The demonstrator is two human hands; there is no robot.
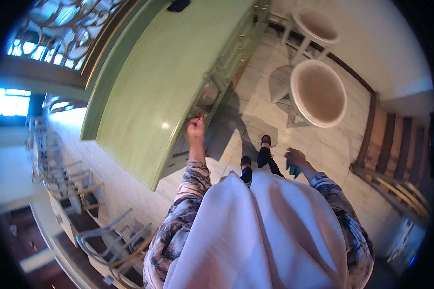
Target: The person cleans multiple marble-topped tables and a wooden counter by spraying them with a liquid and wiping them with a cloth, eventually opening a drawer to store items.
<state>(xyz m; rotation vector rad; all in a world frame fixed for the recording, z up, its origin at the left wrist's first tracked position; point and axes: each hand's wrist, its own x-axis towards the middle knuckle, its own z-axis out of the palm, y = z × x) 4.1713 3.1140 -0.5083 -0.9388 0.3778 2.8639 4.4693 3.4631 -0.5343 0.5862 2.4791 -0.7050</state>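
My left hand [196,127] is at the front of a long green cabinet [148,90], just below the edge of its top. Its fingers are closed at a small brass knob [205,116], partly hidden by the hand. Beside the knob, a glazed panel [209,94] shows in the cabinet front. My right hand [296,157] hangs low over the floor, away from the furniture, and grips a crumpled teal cloth [293,171].
Two round-topped stools [318,94] stand on the tiled floor [235,144] to the right. Wooden stairs [390,141] rise at the far right. Several metal-framed chairs [112,234] line the left. A dark object [178,5] lies on the cabinet top's far end.
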